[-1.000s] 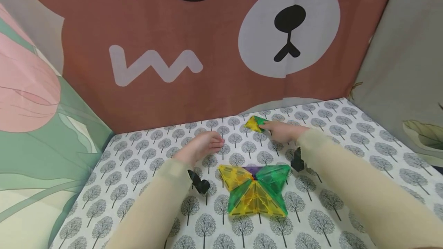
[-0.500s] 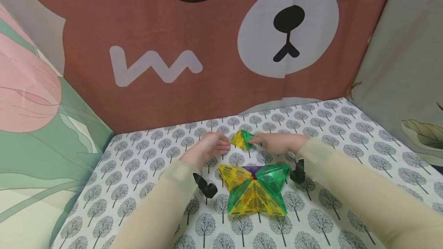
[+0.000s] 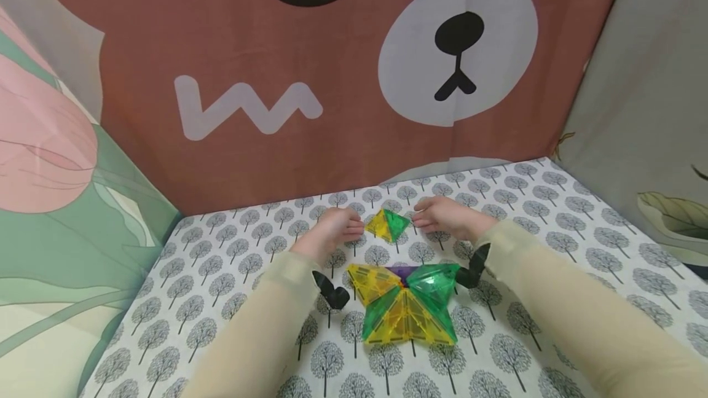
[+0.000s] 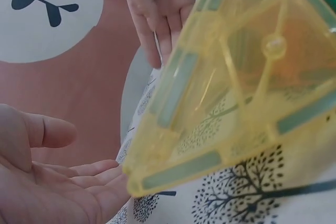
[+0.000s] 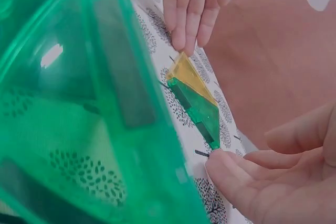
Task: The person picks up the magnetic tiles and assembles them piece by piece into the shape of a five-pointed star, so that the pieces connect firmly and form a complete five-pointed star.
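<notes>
A small pyramid of yellow and green translucent magnetic tiles [image 3: 388, 225] sits on the cloth between my two hands. My left hand [image 3: 334, 229] is beside its yellow side, fingers extended and palm facing inward; in the right wrist view its fingertips come very near the pyramid's tip. On the green side, my right hand [image 3: 450, 217] stands slightly apart in the head view, fingers loosely straight and holding nothing. Nearer to me lies a larger butterfly-shaped build of magnetic tiles [image 3: 409, 312], yellow and green with some purple at its back edge. Its raised tiles fill much of both wrist views.
A white cloth with grey tree prints [image 3: 221, 281] covers the table. Behind it hangs a reddish-brown curtain [image 3: 249, 164] with a bear's face. A floral drape [image 3: 50, 250] borders the left, and a grey one [image 3: 647, 97] the right.
The small pyramid moved left and nearer to me with my right hand, which then let go and drew back slightly right. My left hand shifted a little right toward it.
</notes>
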{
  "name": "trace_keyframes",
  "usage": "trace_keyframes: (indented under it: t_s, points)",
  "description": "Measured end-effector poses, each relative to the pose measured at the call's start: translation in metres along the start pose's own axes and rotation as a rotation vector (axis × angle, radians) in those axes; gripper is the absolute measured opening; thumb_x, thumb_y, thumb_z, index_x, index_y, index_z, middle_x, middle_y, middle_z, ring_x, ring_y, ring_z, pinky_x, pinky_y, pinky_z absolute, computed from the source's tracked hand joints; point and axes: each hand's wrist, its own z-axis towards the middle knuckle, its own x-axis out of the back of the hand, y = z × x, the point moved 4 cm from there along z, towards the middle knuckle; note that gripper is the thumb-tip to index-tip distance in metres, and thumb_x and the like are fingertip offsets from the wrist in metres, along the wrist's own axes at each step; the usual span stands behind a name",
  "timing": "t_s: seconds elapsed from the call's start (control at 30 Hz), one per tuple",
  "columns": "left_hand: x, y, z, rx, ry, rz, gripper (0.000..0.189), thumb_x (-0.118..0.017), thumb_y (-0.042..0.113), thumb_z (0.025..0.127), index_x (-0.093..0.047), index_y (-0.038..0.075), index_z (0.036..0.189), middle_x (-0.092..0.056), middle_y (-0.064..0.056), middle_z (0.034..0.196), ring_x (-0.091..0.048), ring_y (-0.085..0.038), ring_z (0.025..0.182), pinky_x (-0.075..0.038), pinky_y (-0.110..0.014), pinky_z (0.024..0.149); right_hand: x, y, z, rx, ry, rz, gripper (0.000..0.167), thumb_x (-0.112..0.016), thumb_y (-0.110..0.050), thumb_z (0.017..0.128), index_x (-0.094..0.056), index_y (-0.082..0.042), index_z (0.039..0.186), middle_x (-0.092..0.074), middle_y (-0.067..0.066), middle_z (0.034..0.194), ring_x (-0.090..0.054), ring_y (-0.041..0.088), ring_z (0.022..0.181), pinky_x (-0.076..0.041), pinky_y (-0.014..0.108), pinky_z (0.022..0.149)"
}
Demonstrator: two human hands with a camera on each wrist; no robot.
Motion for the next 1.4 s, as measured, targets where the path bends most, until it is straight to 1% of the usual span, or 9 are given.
trace_keyframes:
  t_s: [0.17, 0.33, 0.43, 0.57, 0.7, 0.83, 0.97, 1.13, 1.4]
  points:
    - [-0.004, 0.001, -0.001, 0.0, 0.006, -0.017, 0.051, -0.049, 0.008, 0.1, -0.033, -0.008, 0.145, -0.054, -0.03, 0.131, -0.058, -0.039, 0.118, -0.05, -0.04, 0.098, -0.001, 0.0, -0.001, -0.005, -0.012, 0.06, 0.049, -0.037, 0.002, 0.102, -0.021, 0.019, 0.146, -0.035, 0.039, 0.144, -0.047, 0.044, 0.128, -0.044, 0.045, 0.105]
    - [-0.006, 0.001, -0.001, 0.03, 0.016, 0.013, 0.052, -0.051, 0.009, 0.098, -0.035, -0.007, 0.145, -0.053, -0.029, 0.129, -0.06, -0.037, 0.114, -0.052, -0.039, 0.095, -0.005, 0.0, -0.002, -0.002, -0.039, 0.116, 0.049, -0.036, 0.005, 0.1, -0.021, 0.022, 0.144, -0.033, 0.041, 0.143, -0.048, 0.047, 0.126, -0.042, 0.047, 0.106]
    - [-0.007, -0.001, -0.001, 0.067, 0.012, 0.042, 0.048, -0.053, 0.006, 0.096, -0.041, -0.009, 0.14, -0.055, -0.027, 0.123, -0.063, -0.034, 0.106, -0.054, -0.037, 0.092, -0.007, 0.002, -0.002, -0.017, -0.052, 0.147, 0.049, -0.038, 0.007, 0.099, -0.022, 0.023, 0.142, -0.03, 0.041, 0.144, -0.049, 0.048, 0.124, -0.042, 0.047, 0.106]
    - [-0.008, -0.006, 0.0, 0.094, 0.011, 0.099, 0.035, -0.055, 0.001, 0.092, -0.049, -0.01, 0.125, -0.058, -0.021, 0.11, -0.066, -0.025, 0.086, -0.056, -0.034, 0.086, -0.011, 0.002, -0.004, -0.033, -0.068, 0.164, 0.049, -0.044, 0.01, 0.096, -0.026, 0.025, 0.14, -0.027, 0.04, 0.147, -0.055, 0.045, 0.118, -0.045, 0.045, 0.103]
    - [-0.009, -0.01, -0.002, 0.081, 0.014, 0.175, 0.031, -0.058, 0.002, 0.091, -0.053, -0.009, 0.119, -0.06, -0.016, 0.103, -0.065, -0.018, 0.071, -0.058, -0.032, 0.08, -0.014, 0.004, -0.005, -0.049, -0.083, 0.158, 0.046, -0.047, 0.011, 0.095, -0.032, 0.025, 0.136, -0.039, 0.04, 0.138, -0.061, 0.042, 0.111, -0.049, 0.044, 0.099]
    - [-0.01, -0.012, -0.003, 0.055, 0.034, 0.201, 0.033, -0.062, 0.005, 0.092, -0.058, -0.009, 0.121, -0.065, -0.017, 0.104, -0.065, -0.015, 0.067, -0.058, -0.029, 0.077, -0.016, 0.006, -0.007, -0.069, -0.093, 0.156, 0.044, -0.048, 0.011, 0.094, -0.037, 0.024, 0.134, -0.052, 0.037, 0.126, -0.063, 0.039, 0.109, -0.05, 0.042, 0.097]
    - [-0.011, -0.014, -0.002, 0.03, 0.064, 0.185, 0.029, -0.062, 0.005, 0.095, -0.063, -0.008, 0.121, -0.068, -0.017, 0.101, -0.066, -0.016, 0.07, -0.059, -0.028, 0.074, -0.016, 0.008, -0.009, -0.072, -0.089, 0.171, 0.043, -0.048, 0.011, 0.095, -0.039, 0.023, 0.135, -0.053, 0.035, 0.126, -0.063, 0.038, 0.109, -0.051, 0.042, 0.097]
    - [-0.01, -0.02, -0.002, 0.026, 0.077, 0.11, 0.025, -0.062, -0.001, 0.095, -0.065, -0.008, 0.119, -0.068, -0.017, 0.094, -0.066, -0.015, 0.069, -0.059, -0.026, 0.07, -0.016, 0.008, -0.011, -0.072, -0.071, 0.165, 0.042, -0.049, 0.01, 0.095, -0.041, 0.022, 0.135, -0.053, 0.033, 0.127, -0.064, 0.036, 0.106, -0.052, 0.041, 0.096]
    - [-0.01, -0.023, -0.007, 0.016, 0.073, 0.055, 0.021, -0.063, -0.004, 0.093, -0.067, -0.009, 0.113, -0.069, -0.017, 0.086, -0.067, -0.015, 0.068, -0.059, -0.026, 0.07, -0.016, 0.011, -0.015, -0.076, -0.078, 0.193, 0.034, -0.049, 0.008, 0.096, -0.047, 0.021, 0.128, -0.063, 0.031, 0.111, -0.067, 0.035, 0.1, -0.053, 0.042, 0.093]
